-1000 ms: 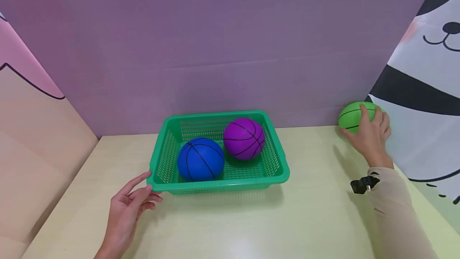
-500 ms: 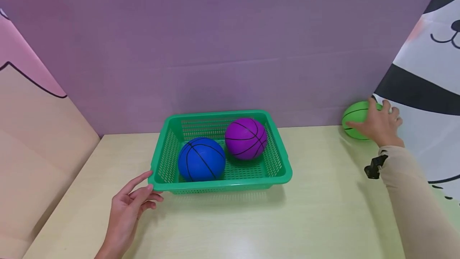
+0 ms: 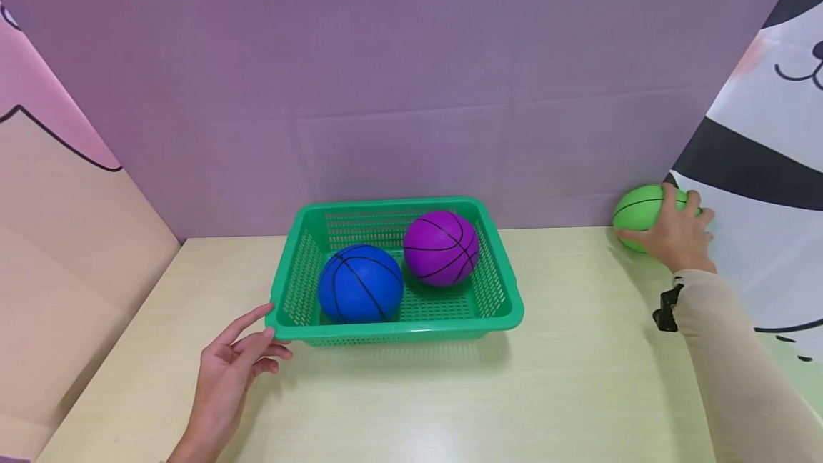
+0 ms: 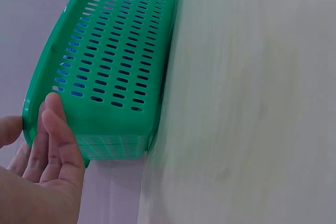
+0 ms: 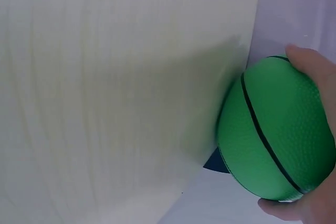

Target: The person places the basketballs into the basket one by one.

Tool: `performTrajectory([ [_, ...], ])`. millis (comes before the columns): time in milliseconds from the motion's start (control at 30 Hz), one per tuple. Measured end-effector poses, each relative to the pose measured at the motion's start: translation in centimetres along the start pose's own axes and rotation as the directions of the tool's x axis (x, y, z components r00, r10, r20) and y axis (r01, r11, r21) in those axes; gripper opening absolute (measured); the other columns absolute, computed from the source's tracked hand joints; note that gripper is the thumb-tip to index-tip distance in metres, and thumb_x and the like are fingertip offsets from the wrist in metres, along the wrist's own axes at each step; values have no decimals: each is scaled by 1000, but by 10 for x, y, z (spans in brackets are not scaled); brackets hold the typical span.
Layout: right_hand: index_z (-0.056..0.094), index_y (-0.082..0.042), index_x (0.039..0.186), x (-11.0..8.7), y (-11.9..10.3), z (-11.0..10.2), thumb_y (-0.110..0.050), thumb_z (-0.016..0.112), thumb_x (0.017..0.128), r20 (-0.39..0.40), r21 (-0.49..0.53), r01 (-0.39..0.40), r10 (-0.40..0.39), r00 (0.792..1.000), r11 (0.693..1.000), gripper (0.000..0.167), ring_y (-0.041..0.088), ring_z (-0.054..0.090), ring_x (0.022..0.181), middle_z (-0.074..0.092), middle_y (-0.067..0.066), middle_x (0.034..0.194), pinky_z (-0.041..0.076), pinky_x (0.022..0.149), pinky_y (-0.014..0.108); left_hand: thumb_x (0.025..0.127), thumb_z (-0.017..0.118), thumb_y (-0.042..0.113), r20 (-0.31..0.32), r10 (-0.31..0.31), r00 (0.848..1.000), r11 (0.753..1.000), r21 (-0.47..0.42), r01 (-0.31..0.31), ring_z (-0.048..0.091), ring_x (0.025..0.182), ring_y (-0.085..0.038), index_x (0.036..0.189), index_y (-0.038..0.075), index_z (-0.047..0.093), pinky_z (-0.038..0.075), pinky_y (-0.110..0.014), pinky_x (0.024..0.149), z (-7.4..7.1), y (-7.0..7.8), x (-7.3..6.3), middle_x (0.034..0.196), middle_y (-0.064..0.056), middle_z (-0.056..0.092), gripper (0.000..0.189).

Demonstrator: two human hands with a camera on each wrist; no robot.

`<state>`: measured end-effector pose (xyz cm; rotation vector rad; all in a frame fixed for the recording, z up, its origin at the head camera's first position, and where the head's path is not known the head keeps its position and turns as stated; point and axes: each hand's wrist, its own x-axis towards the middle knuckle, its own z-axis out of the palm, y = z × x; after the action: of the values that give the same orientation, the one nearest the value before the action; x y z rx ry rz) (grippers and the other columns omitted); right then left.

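A green slotted plastic basket stands on the table near the back wall. Inside it lie a blue ball at the left and a purple ball at the right, both with black basketball lines. My left hand pinches the basket's near left corner; in the left wrist view the thumb is on one side of the rim and the fingers are on the other. Over by the back right corner, my right hand grips a green ball, its thumb and fingers spread around opposite sides.
A purple sheet covers the back wall. Printed panels rise at both sides, with a panda picture on the right one, close to the green ball. The pale wooden table extends in front of the basket.
The right hand has shifted slightly right around the green ball, and its raised fingers have come down on it. The view has turned a little. The left hand stays at the basket corner.
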<state>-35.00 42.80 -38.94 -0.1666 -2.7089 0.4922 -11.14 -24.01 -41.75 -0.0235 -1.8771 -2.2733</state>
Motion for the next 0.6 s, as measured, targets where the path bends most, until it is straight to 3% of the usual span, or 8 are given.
performTrajectory([
  [300,13,-5,156,-5,-1,7,-39,84,76,-51,-36,32,-34,998,999,112,73,14,124,10,44,147,24,73,87,100,61,8,-3,-2,1000,1000,14,2,72,74,-20,141,-1,51,57,-26,62,3,0,1,85,-9,75,43],
  [600,19,-6,154,-9,-12,8,-38,85,73,-105,-65,99,-106,989,993,109,70,19,124,14,40,148,28,72,85,99,62,9,-14,-2,1000,1000,26,2,72,73,-19,140,0,52,57,-27,62,9,-1,4,83,-9,75,43],
])
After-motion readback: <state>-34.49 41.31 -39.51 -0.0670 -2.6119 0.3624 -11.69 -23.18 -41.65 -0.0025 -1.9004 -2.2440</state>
